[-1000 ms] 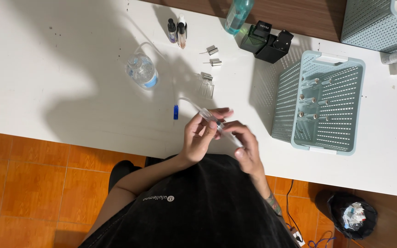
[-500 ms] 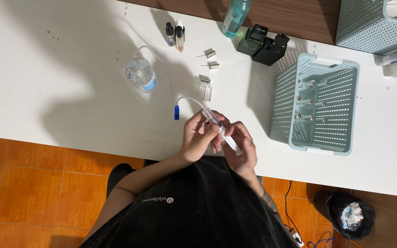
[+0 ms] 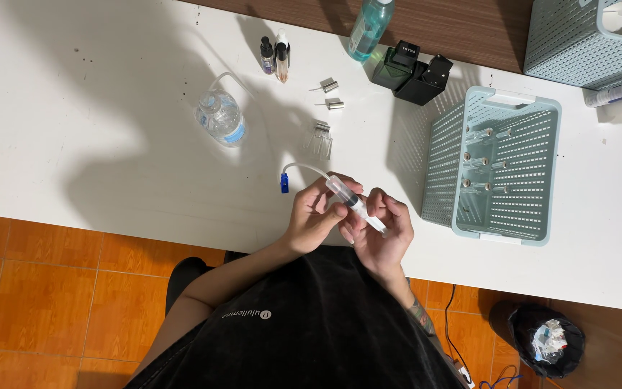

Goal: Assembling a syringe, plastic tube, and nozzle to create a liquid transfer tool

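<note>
White tabletop over orange floor tiles is filling most of the view, with the person sitting at its near edge. Both hands are meeting just above that edge: the left hand is closing its fingers around the barrel of a clear syringe, while the right hand is pinching the plunger end, so the syringe is lying slanted between the two palms. A thin clear tube is curving away from the syringe's far tip to the left and ending in a small blue cap resting on the table. Just beyond the hands, a small clear glass vial is standing, with two silver caps farther off. To the far left a round water bottle is lying on the table, and two little dropper bottles are standing behind it. To the right a pale green perforated basket is holding several small vials, near two black boxes and a teal bottle.
</note>
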